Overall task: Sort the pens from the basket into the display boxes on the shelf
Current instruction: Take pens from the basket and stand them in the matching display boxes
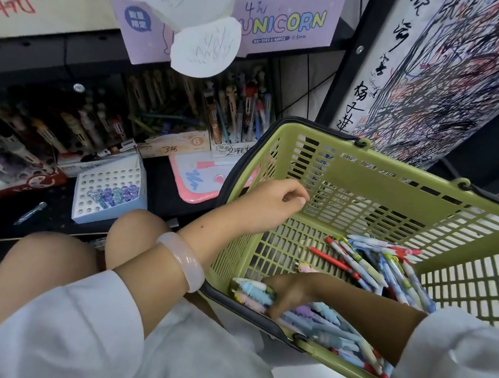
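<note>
Head view: the right hand (287, 292) reaches into the green slotted plastic basket (369, 185), fingers closed around pastel blue pens (255, 292) heaped along its near side. The left hand (275, 198), loosely curled and holding nothing, hovers above the basket's rim, with the white perforated display box (109, 183) on the dark shelf (165, 190) beside.

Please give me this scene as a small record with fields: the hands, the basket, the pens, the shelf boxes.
left hand: loosely closed above green plastic basket, holding nothing visible
right hand: in the basket, fingers on pastel pens
other pens: red and blue pile at the basket's right
shelf: blue-and-white holed display box, few pens inside
above: purple UNICORN box
</note>
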Demonstrator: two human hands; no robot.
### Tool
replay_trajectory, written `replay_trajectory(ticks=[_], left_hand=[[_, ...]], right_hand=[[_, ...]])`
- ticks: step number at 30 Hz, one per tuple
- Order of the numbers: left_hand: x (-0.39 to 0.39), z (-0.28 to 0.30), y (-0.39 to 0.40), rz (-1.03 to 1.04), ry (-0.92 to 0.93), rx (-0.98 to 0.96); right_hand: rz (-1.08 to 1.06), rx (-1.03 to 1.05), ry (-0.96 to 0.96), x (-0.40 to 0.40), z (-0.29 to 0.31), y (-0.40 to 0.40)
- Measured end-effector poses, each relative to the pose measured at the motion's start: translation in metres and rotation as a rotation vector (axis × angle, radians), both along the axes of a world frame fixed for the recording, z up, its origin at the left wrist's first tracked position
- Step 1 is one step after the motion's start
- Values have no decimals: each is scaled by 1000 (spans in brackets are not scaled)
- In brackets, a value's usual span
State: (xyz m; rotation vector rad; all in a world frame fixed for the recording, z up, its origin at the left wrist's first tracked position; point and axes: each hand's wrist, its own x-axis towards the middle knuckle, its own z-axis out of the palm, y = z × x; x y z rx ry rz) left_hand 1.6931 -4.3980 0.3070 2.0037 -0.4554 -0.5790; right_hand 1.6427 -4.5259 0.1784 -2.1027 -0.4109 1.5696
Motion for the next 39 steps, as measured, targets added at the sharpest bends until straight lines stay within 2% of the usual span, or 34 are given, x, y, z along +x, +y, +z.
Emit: replay_trajectory(ticks=[3, 7, 10, 13, 15, 17, 24, 28, 34, 39], left_hand=[[-1, 2, 2, 65, -28, -74], [-2, 10, 1, 283, -36, -247], [-6, 11, 1, 363, -2, -194], [-13, 9, 0, 302, 177, -153], [-20, 10, -5, 204, 348, -184], [-26, 12, -10, 160, 417, -255], [-20, 20, -13, 170, 361, -368], [-19, 27, -15, 204, 288, -376], [-19, 28, -20, 265, 240, -464], [-16, 28, -19, 339, 219, -502]], right_hand=[[-215, 132, -34, 4, 11, -12], [-756, 405, -88, 19, 41, -37], [-1100, 540, -58, 27, 66, -45], [-1258, 685, -51, 31, 92, -40], [-1280, 771, -100, 32, 108, -33], [-1269, 850, -175, 31, 120, -23], [-1233, 856, -524, 27, 144, 0], [-1106, 800, -693, 23, 151, 8], [-1108, 887, -566, 21, 165, 6], [-1085, 804, -588, 20, 171, 4]])
